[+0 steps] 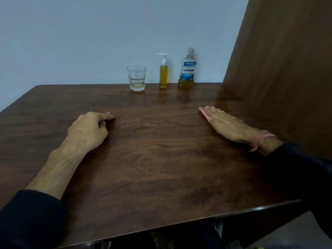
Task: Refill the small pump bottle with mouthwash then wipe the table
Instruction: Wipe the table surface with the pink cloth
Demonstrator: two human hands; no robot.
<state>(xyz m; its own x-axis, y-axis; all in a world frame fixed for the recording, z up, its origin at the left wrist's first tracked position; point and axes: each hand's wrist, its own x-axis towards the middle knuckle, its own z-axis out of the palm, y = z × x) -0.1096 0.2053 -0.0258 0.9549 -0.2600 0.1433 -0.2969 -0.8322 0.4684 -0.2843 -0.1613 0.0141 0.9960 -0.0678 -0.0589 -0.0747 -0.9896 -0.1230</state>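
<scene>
- I see a big brown tabletop [152, 159] in front of a pale wall [89, 33].
- My left hand [88, 130] rests on the tabletop. Its fingers are loosely curled and hold nothing.
- My right hand [228, 124] lies flat on a thin pink cloth [203, 113], fingers straight. A pink band [260, 140] is around that wrist.
- The mouthwash bottle [187, 69] stands at the back edge, on the right, nearly empty.
- A glass [136, 78] stands to the left in that row, with a little liquid in it.
- The small pump bottle [163, 73] stands between them, nearly full of yellow liquid, with its pump on.
</scene>
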